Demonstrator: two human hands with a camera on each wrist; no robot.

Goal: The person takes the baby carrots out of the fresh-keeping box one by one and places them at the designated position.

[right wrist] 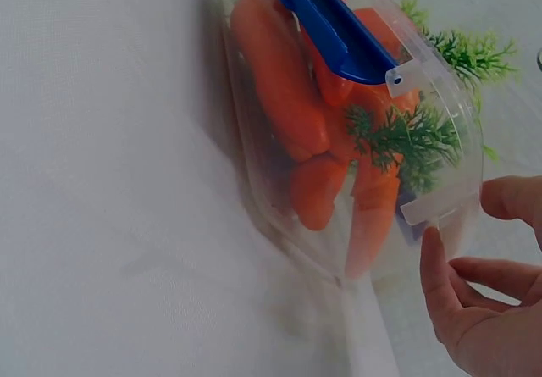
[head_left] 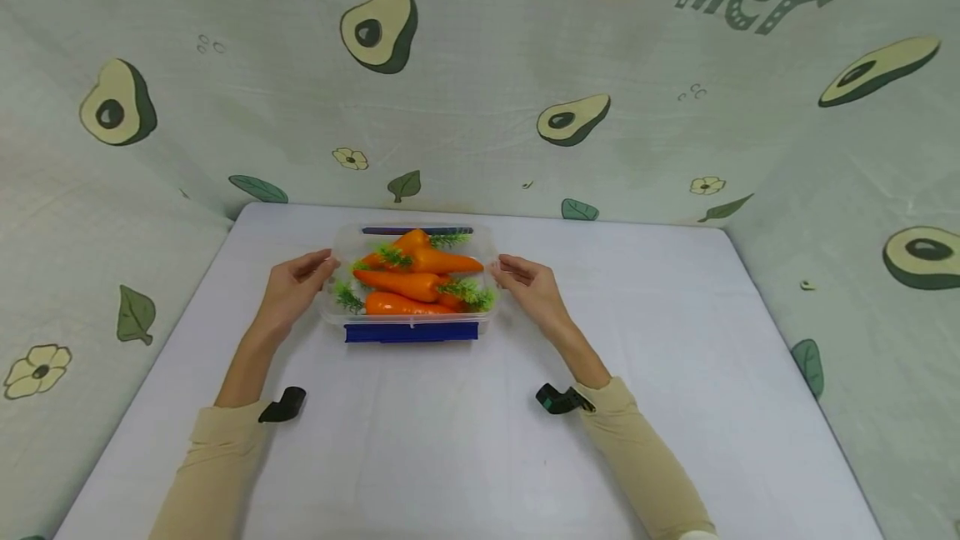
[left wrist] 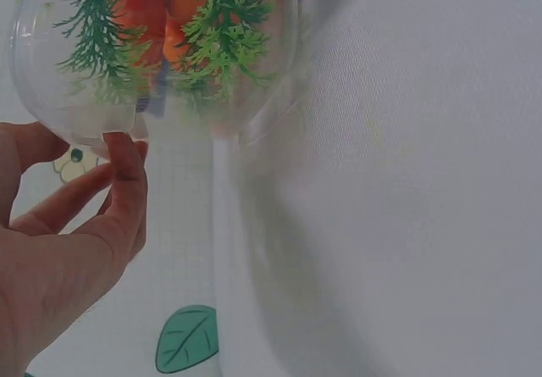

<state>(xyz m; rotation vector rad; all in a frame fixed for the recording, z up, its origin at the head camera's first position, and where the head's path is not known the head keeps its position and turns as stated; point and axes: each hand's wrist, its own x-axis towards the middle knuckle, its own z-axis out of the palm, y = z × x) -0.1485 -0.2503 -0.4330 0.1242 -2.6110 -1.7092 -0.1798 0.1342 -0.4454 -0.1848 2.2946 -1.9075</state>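
A clear plastic food container [head_left: 411, 320] with blue clip flaps sits on the table, filled with several orange carrots [head_left: 401, 282] that have green feathery tops. No lid shows on it in the head view. At its left end, my left hand [head_left: 296, 286] pinches the rim between thumb and fingers. My right hand [head_left: 534, 290] pinches the opposite end the same way. The left wrist view shows the left fingers [left wrist: 123, 161] against a clear tab below the rim. In the right wrist view, a fingertip of the right hand [right wrist: 483, 309] touches a similar tab.
A white-covered table [head_left: 637, 315] lies under the container. Behind and beside it hangs a pale cloth [head_left: 480, 48] printed with avocados, leaves and flowers. Small black devices [head_left: 283, 405] are worn at both wrists, by the beige sleeves.
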